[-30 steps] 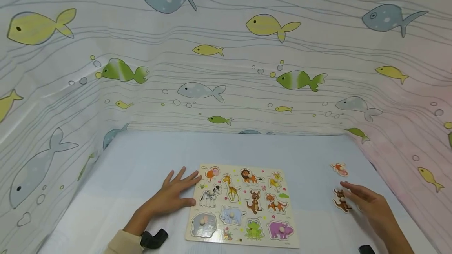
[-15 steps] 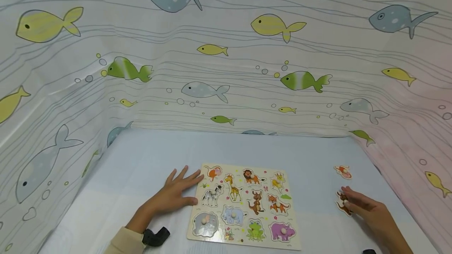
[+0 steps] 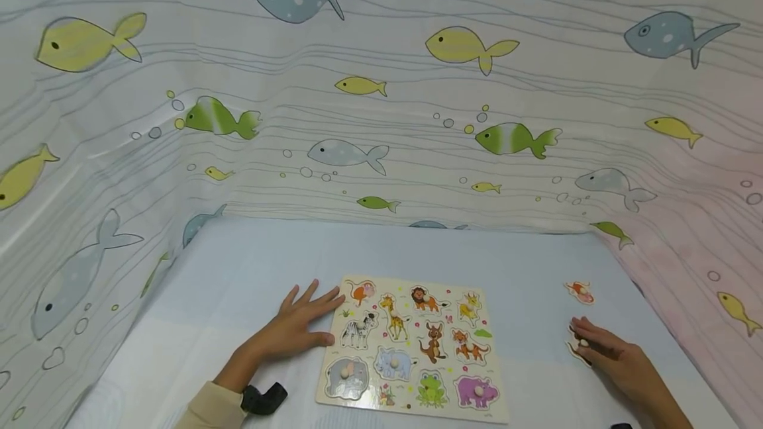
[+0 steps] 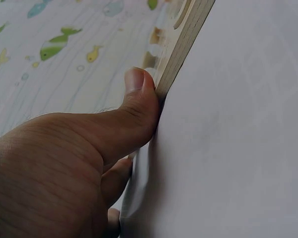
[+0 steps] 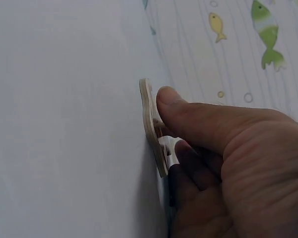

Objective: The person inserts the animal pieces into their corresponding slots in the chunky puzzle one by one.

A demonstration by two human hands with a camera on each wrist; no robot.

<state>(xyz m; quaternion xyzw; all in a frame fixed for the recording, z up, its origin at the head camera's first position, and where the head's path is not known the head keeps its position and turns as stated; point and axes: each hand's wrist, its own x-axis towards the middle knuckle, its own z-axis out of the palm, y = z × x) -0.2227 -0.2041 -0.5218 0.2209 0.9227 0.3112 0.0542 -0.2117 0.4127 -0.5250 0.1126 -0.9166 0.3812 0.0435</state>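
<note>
- Left hand (image 3: 290, 331) lies flat on the bench (image 3: 250, 270) in the head view, fingers straight and spread, with the fingertips and thumb against the left edge of the puzzle board (image 3: 411, 348); it grips nothing.
- The puzzle board sits toward the near edge of the bench, about midway between its left and right edges, and carries animal pieces with small pegs, among them a zebra (image 3: 357, 331), a giraffe (image 3: 393, 316), a lion (image 3: 425, 298), an elephant (image 3: 393, 364), a frog (image 3: 430, 388) and a purple hippo (image 3: 475, 390).
- Right hand (image 3: 614, 357), near the right edge of the bench, has its fingers curled down over a loose brown animal piece (image 3: 578, 344), pinching it at the peg.
- A second loose piece (image 3: 580, 291), orange and white, lies just beyond it toward the far right corner, apart from the hand.
- A fish-patterned curtain (image 3: 381, 85) stands round the far and side edges of the bench.
- Left wrist view: the thumb (image 4: 134, 106) of the left hand (image 4: 64, 168) presses against the wooden side of the puzzle board (image 4: 181, 44), which rests on the pale bench cover (image 4: 238, 148); the other fingers are mostly hidden.
- Right wrist view: the right hand (image 5: 228, 163) pinches the loose brown animal piece (image 5: 150, 124), thumb on one side and fingers on the other around its white peg (image 5: 168, 148), while the piece lies flat against the bench (image 5: 64, 124).
</note>
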